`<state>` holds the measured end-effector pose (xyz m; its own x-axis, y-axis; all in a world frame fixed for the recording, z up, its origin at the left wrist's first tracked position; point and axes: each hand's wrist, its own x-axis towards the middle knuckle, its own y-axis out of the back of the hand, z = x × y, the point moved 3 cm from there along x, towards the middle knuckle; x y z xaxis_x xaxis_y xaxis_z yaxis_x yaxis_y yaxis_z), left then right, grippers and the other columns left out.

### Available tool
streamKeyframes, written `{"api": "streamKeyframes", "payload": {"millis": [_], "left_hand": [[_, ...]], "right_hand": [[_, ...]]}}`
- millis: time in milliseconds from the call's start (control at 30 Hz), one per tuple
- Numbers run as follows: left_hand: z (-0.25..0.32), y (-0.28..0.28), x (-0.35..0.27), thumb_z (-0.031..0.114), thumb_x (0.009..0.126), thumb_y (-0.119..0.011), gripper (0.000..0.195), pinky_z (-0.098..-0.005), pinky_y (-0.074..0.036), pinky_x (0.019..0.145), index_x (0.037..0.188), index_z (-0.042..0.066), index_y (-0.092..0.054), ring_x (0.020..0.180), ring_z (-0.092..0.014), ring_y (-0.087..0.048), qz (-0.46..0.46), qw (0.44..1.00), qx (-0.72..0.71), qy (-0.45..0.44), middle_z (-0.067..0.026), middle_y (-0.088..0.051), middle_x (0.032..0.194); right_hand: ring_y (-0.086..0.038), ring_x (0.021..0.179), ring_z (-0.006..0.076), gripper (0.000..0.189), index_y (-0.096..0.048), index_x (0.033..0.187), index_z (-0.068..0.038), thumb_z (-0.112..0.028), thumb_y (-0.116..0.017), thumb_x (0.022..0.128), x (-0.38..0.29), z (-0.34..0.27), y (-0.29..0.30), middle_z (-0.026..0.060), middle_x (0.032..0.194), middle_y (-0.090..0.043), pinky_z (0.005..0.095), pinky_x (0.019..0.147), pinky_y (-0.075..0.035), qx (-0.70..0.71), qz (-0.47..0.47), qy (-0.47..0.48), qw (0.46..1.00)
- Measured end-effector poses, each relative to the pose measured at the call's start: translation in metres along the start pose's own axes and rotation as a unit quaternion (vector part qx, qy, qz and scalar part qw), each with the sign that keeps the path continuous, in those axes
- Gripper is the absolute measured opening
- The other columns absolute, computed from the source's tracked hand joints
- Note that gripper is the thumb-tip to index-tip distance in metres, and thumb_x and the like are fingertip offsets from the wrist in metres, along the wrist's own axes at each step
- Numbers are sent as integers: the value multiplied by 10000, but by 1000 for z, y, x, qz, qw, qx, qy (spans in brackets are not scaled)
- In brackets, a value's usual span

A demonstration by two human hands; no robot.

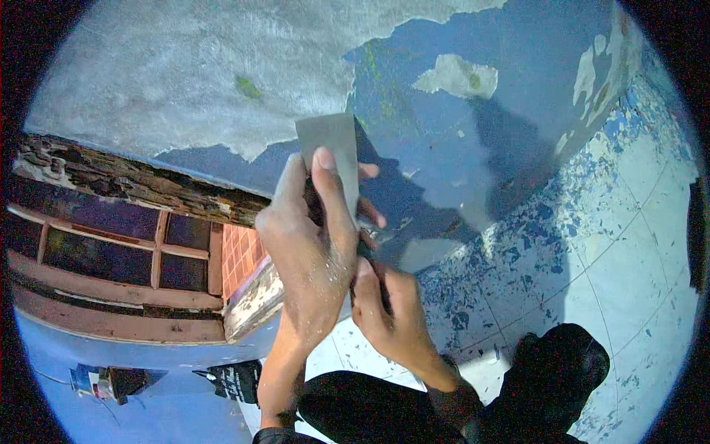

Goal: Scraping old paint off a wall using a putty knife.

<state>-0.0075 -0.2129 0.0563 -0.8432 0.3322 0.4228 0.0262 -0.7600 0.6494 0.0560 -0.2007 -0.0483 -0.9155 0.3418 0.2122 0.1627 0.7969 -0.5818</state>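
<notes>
A flat grey scraper blade rises in front of a wall with peeling blue paint. My left hand grips the blade, its thumb lying on the face and its other fingers around the edges. Lower and to the right, my right hand is closed around the tool's lower end, which my fingers mostly hide. Bare grey plaster shows on the wall at the upper left, and a smaller bare patch lies within the blue paint at the upper right.
At the left is a wooden-framed window with a weathered wooden edge. Paint flakes lie over the white floor tiles on the right. My dark-clothed leg is at the lower right. A dark cloth with writing is at the lower left.
</notes>
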Motion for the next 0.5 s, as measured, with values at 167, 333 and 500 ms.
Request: {"api": "streamKeyframes", "payload": {"millis": [167, 333, 500], "left_hand": [[-3, -2, -4, 234, 1003, -406, 339, -240, -457, 408, 840, -41, -520, 515, -120, -615, 15, 998, -63, 22, -121, -679, 797], [-13, 1, -3, 238, 1002, -407, 338, -242, -452, 406, 846, -41, -519, 501, -125, -613, 28, 999, -33, 7, -125, -682, 789], [-1, -13, 22, 250, 1000, -408, 341, -261, -458, 401, 853, -30, -533, 472, -129, -610, 43, 993, -34, -103, -100, -680, 731]], "right_hand": [[-442, 443, 60, 311, -481, 745, -7, -193, -423, 988, 3, 0, -2, -9, 515, -459, 246, 415, -344, -9, 20, 14, 1000], [-437, 448, 61, 297, -476, 735, -4, -167, -436, 980, 9, 13, -6, 1, 515, -462, 257, 412, -337, -38, 42, 62, 996], [-427, 457, 50, 343, -473, 724, -24, -221, -407, 997, 33, 1, 11, -18, 522, -455, 237, 413, -316, -79, 58, 98, 990]]}}
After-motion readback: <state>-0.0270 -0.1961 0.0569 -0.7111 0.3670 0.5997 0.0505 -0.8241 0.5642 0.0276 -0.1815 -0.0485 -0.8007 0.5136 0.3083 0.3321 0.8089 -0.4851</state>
